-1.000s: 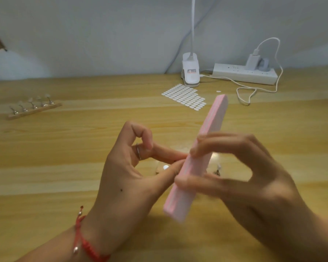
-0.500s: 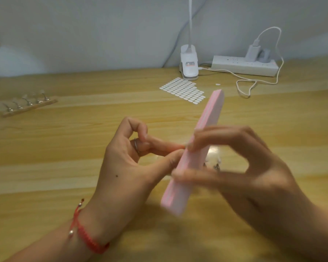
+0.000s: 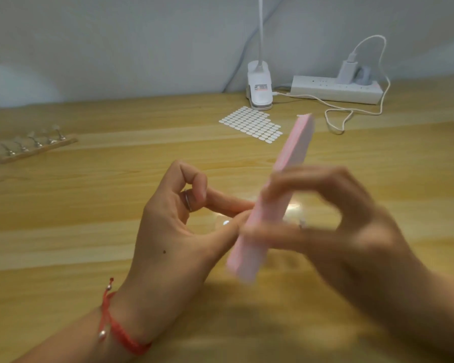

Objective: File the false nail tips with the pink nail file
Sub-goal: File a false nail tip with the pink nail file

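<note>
- Head view: the left hand (image 3: 168,231) is pinching a clear false nail tip (image 3: 223,222) over the middle of the surface (image 3: 89,205), against the pink nail file (image 3: 294,158).
- The right hand (image 3: 351,231), blurred, is gripping the file at mid-length.
- Judgement: filing is proceeding; the tips on the rack (image 3: 37,148) near the left edge are probably awaiting their turn.

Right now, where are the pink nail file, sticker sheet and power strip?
pink nail file (image 3: 296,148): head view, upper end above the fingers.
sticker sheet (image 3: 250,124): head view, middle.
power strip (image 3: 323,89): head view, top face.
</note>
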Motion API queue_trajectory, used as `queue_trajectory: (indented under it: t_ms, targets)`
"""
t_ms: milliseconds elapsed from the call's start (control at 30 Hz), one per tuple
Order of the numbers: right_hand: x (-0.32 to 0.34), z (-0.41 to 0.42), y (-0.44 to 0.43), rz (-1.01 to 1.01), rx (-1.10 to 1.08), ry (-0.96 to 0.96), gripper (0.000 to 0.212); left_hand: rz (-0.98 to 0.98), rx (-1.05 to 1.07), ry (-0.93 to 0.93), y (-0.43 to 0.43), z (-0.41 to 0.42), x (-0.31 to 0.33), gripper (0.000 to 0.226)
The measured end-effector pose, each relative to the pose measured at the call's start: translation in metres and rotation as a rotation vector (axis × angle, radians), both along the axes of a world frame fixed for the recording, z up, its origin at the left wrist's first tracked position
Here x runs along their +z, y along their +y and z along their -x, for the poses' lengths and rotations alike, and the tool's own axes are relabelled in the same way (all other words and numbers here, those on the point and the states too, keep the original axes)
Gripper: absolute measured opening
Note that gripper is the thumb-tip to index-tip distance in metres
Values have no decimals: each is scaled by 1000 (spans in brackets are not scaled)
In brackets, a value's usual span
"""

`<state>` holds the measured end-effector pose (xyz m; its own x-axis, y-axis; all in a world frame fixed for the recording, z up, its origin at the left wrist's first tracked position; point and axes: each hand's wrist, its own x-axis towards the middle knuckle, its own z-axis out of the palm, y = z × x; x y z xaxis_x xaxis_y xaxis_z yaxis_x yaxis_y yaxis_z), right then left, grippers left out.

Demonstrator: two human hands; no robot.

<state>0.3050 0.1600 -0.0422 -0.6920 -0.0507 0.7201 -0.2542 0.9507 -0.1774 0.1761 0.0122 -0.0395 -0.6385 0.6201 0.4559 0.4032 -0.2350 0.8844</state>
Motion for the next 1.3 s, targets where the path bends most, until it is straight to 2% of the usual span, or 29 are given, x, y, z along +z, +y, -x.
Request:
queue_trajectory:
  t_ms: [67, 200, 300, 467, 600, 667, 767, 833, 933, 1033, 1200, 1300]
  targets:
    - [3, 2, 8, 70, -81, -22, 40, 13, 4, -2, -1, 1, -1, 46]
    - [1, -2, -6, -21, 0, -21, 36, 11, 1, 36, 0, 0, 1, 47]
    - [8, 0, 8, 30, -102, -43, 39, 27, 9, 36, -1, 2, 0, 51]
    - [-1, -1, -4, -29, 23, -15, 37, 22, 8, 57, 0, 0, 1, 48]
    - [8, 5, 45, 167, -207, 7, 40, -16, -5, -2, -1, 3, 3, 53]
    - [9, 2, 52, 188, -220, 39, 41, -17, -21, -50, -1, 3, 3, 55]
    - [8, 0, 36, 131, -96, 72, 38, 4, -34, -103, -1, 6, 3, 56]
    - [6, 1, 21, 9, -31, 95, 43, 19, -62, -113, -1, 6, 4, 53]
    - [9, 0, 16, -176, 13, 126, 36, 21, -136, -170, -2, 2, 3, 55]
    - [12, 2, 19, -183, -32, 162, 34, 44, -194, -205, -2, 2, 3, 50]
    - [10, 2, 15, -238, 19, 159, 36, 17, -252, -260, -1, 1, 7, 55]
    - [12, 3, 15, -151, -28, 140, 34, 7, -233, -281, -2, 2, 5, 50]
